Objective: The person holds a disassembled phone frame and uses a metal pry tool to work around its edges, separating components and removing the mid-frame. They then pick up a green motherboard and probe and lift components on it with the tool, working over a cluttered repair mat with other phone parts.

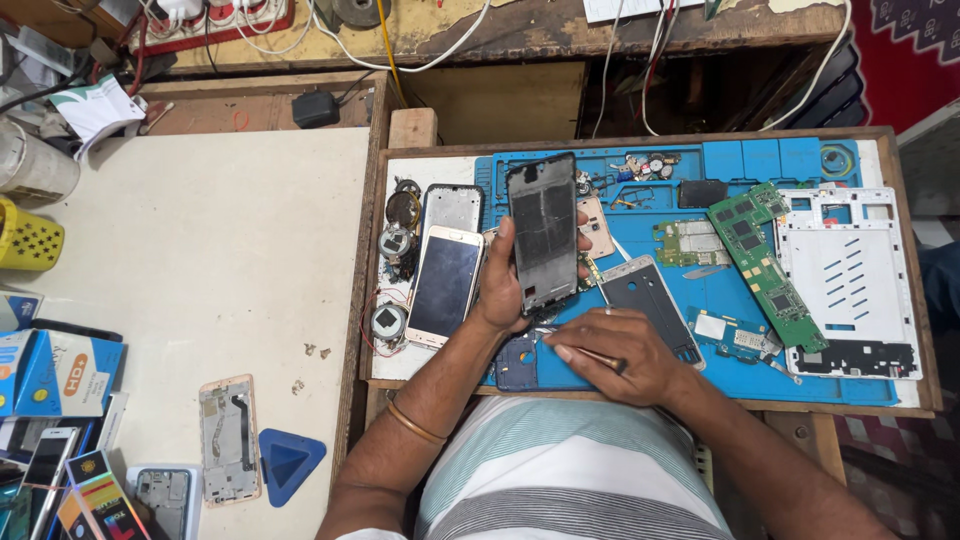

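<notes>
Over blue mat (730, 300), left hand (500, 290) grips phone frame (543, 230).

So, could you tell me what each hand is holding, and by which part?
The left hand grips a dark phone frame by its lower end, upright above the blue mat. The right hand holds a thin tool along its shaft.

left hand (502, 290): gripping black phone frame (543, 232) by its lower edge, held upright over blue mat (720, 380)
right hand (615, 355): closed on thin metal tool (590, 354), resting on mat nr front edge
beside L hand: gold phone (445, 283), screen up, just left
mat R side: green circuit board (765, 262), diagonal; white back panel (850, 282) touching it
worktop (200, 250) left: blue triangular pick (288, 462), gold phone chassis (228, 438) beside it
</notes>
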The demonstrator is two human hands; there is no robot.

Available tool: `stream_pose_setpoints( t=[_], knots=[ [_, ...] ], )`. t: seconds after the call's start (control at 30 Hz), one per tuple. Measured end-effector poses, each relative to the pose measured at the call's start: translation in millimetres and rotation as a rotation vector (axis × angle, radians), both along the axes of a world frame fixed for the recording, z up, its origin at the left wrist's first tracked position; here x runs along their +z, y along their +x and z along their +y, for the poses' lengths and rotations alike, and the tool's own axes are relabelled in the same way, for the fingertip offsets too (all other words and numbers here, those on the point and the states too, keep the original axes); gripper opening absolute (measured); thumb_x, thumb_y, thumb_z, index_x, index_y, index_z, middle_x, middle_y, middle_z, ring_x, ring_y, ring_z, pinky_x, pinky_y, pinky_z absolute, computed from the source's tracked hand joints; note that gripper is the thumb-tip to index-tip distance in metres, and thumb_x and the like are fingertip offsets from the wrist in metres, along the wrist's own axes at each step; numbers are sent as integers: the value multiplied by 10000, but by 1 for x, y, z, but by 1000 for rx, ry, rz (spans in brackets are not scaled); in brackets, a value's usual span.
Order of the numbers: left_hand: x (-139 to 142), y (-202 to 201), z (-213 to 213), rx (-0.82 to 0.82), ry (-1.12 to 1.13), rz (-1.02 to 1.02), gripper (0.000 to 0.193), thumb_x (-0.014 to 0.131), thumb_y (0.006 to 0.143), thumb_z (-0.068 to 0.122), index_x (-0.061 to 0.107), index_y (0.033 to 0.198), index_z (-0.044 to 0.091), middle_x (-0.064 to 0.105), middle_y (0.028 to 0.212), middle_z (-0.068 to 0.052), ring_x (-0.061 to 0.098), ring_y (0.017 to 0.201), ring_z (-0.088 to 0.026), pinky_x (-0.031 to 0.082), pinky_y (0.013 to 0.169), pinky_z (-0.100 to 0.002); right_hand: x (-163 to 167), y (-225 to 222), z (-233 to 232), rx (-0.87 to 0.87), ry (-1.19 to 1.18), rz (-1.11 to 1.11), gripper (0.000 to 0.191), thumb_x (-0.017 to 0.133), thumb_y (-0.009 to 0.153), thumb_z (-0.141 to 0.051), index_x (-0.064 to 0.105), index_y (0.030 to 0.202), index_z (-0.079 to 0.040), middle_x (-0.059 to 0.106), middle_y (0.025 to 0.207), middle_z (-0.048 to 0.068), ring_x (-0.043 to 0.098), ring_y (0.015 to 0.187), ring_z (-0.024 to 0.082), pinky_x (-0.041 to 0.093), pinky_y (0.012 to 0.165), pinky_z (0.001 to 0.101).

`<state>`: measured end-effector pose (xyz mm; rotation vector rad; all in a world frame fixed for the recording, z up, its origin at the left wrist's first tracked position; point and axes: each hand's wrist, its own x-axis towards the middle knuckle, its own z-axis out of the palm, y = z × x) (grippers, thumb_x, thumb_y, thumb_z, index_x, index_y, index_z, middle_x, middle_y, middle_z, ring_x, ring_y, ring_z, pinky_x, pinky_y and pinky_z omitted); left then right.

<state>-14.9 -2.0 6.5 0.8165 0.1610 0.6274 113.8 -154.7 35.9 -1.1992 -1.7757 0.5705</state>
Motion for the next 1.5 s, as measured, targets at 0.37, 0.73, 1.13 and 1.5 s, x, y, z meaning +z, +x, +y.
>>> stream_pose_setpoints(
  t=[0.37, 0.73, 1.13, 1.5],
  knots=[
    [-15, 8, -4, 348, 342, 143, 878, 881, 880, 304, 390, 1535, -13, 558, 1358, -123, 607, 1243, -196, 560, 1064, -348, -11, -1, 2, -375, -83, 57, 289, 844, 819, -190, 736, 1011, -4, 737, 890, 124, 688, 673, 144, 531, 564, 276],
    [5, 5, -5, 262, 219, 209, 495, 612, 1088, 190, 487, 1522, -15, 678, 1295, -130, 637, 1193, -153, 537, 1035, -294, -33, 25, 6, -426, -312, 769, 164, 708, 991, -167, 701, 951, -8, 665, 748, 21, 592, 613, 56, 492, 564, 212],
    [3, 4, 1, 170, 60, 210, 463, 560, 1093, 183, 494, 1511, -5, 678, 1324, -114, 659, 1167, -143, 564, 1004, -293, -31, 24, 2, -279, -292, 779, 207, 707, 999, -165, 736, 987, 39, 689, 823, 74, 619, 647, 89, 505, 582, 236],
    [8, 0, 2, 119, -14, 214, 449, 556, 1092, 195, 506, 1499, 11, 686, 1287, -102, 668, 1141, -143, 575, 986, -307, -30, 24, 1, -189, -283, 796, 222, 651, 1039, -156, 734, 994, 46, 680, 789, 79, 627, 680, 102, 511, 618, 257]
  ],
)
